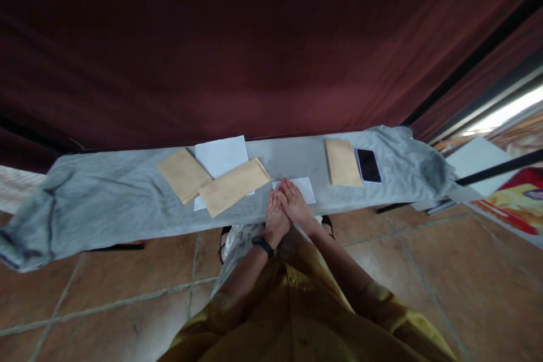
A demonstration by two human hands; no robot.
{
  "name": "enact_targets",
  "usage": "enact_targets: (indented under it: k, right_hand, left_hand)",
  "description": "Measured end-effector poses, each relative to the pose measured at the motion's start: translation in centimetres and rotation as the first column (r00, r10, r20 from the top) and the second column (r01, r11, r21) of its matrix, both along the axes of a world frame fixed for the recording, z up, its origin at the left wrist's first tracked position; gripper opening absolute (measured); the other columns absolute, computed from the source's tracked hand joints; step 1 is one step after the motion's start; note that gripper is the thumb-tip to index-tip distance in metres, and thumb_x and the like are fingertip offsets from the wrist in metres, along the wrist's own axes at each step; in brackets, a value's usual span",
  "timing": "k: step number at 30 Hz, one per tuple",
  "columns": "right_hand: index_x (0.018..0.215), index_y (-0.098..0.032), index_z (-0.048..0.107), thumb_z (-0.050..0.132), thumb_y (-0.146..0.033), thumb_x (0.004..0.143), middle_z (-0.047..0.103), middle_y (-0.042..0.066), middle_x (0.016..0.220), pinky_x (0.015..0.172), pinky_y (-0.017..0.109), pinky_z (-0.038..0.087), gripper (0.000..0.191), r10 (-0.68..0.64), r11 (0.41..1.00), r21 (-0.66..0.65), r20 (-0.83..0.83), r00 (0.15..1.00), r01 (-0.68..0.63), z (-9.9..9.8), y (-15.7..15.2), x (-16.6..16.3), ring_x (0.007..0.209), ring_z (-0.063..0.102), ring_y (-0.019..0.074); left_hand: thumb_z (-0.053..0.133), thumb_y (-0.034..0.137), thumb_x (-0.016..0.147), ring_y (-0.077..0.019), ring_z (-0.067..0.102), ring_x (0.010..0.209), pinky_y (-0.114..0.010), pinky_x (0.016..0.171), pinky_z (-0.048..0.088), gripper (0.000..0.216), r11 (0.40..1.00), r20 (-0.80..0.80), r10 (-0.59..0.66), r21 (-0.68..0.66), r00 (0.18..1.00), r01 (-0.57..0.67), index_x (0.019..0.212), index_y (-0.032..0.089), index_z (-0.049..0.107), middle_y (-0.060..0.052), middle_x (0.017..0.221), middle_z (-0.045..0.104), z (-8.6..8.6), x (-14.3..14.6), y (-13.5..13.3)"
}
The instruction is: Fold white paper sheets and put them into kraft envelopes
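Yellow garment (297, 317) lowest in frame. Left hand (275, 216) and right hand (296, 203) lie flat, side by side and touching, pressing 1 small white paper (306, 188) at the worktop's (106, 198) near edge. Also: 3 brown envelopes (233, 185), 1 white sheet (221, 157), 1 phone (368, 166).

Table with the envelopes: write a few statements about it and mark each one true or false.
1. The left hand and right hand rest on a white paper. True.
2. The phone lies left of the hands. False: it lies to their right, beside a brown envelope.
3. A black band sits on the left wrist. True.
4. The cloth over the table is red. False: it is grey.
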State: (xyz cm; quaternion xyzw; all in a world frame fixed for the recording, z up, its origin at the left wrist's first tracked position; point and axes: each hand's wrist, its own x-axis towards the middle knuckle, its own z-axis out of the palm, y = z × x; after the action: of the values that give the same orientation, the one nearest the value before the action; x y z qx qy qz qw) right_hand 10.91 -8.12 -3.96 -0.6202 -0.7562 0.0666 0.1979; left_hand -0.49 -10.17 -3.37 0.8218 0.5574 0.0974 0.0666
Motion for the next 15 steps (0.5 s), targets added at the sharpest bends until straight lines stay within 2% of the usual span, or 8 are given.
enact_targets:
  k: [3,9,15]
  right_hand:
    - [0.149,-0.01,0.045,0.022,-0.038,0.107,0.044,0.014,0.155,0.122,0.042,0.025,0.056,-0.004,1.0,-0.02,0.018,1.0,0.004,-0.2,-0.4,0.4,0.147,0.036,0.022]
    - [0.154,-0.011,0.036,0.031,-0.042,0.106,0.035,0.013,0.16,0.121,0.047,0.023,0.058,-0.117,0.993,-0.009,0.104,0.988,0.118,-0.9,-2.1,5.2,0.147,0.034,0.0282]
    - [0.155,-0.012,0.035,0.031,-0.041,0.105,0.037,0.013,0.159,0.12,0.049,0.022,0.058,-0.146,0.989,-0.014,0.128,0.981,0.149,-1.2,-2.5,7.3,0.146,0.036,0.0299]
  left_hand:
    - [0.035,0.021,0.097,-0.0239,0.015,0.155,-0.046,0.127,0.018,0.061,0.999,-0.035,0.006,-0.034,0.999,-0.007,0.156,0.007,0.03,-0.015,0.164,0.026,-0.3,0.5,0.2]
    - [0.028,0.034,0.101,-0.0258,0.02,0.154,-0.048,0.125,0.021,0.062,0.998,-0.022,0.067,0.019,0.997,-0.067,0.155,0.004,0.028,-0.017,0.163,0.028,0.1,-0.5,0.0]
    - [0.028,0.036,0.102,-0.028,0.023,0.153,-0.05,0.124,0.022,0.063,0.993,0.001,0.11,0.033,0.994,-0.11,0.155,0.003,0.029,-0.019,0.161,0.032,0.3,-1.5,-0.4]
